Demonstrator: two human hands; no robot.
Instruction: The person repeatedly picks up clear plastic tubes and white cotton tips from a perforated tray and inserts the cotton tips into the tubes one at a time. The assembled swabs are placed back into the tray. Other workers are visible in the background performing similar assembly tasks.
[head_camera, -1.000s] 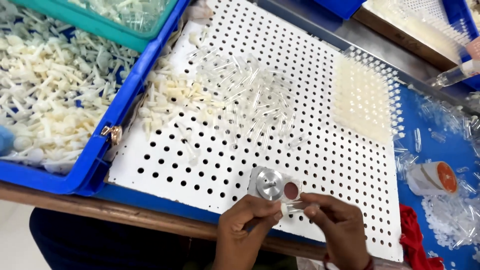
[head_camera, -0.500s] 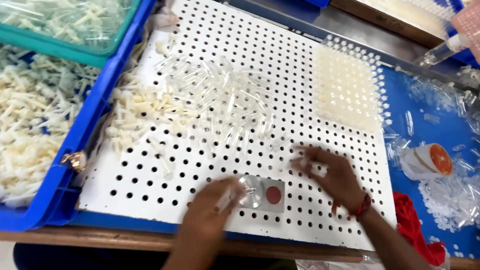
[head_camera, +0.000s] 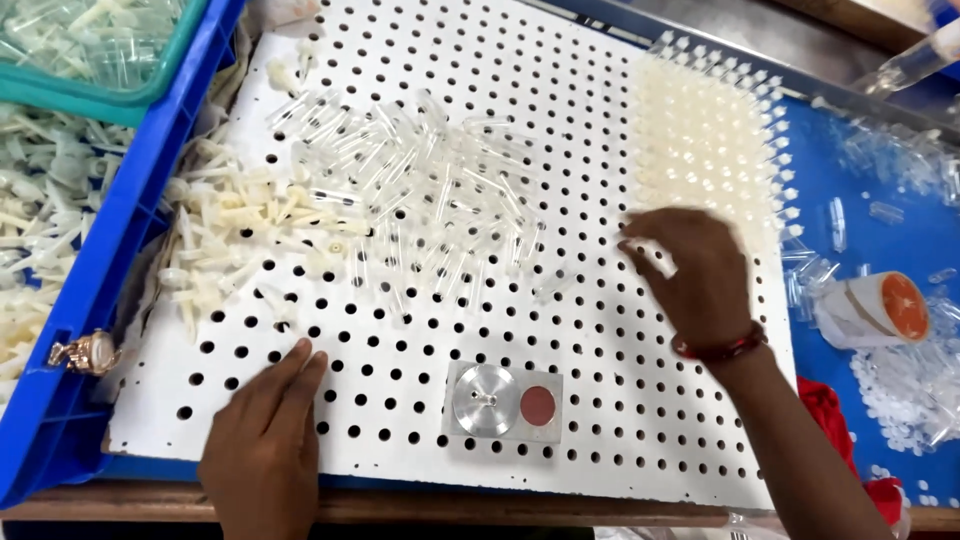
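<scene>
My left hand (head_camera: 262, 440) lies flat on the white perforated board (head_camera: 590, 130) near its front left corner, fingers together, holding nothing. My right hand (head_camera: 695, 275) hovers over the board's right side, fingers curled, at the front edge of a block of cream plastic pieces (head_camera: 700, 140) seated in the holes. Whether it pinches a piece I cannot tell. A pile of clear plastic tubes (head_camera: 430, 190) and a heap of cream plugs (head_camera: 240, 230) lie on the board. A small metal block (head_camera: 505, 402) with a round silver disc and a red pad rests between my hands.
A blue bin (head_camera: 110, 250) of cream parts stands at the left, with a wristwatch (head_camera: 88, 352) on its rim. A teal tray (head_camera: 90, 50) of clear tubes sits above it. A white roll with an orange end (head_camera: 875, 308) and loose clear parts lie on the blue surface at right.
Both hands left the metal block. My left hand slid left and flattened on the board; my right hand moved up and right toward the seated cream pieces.
</scene>
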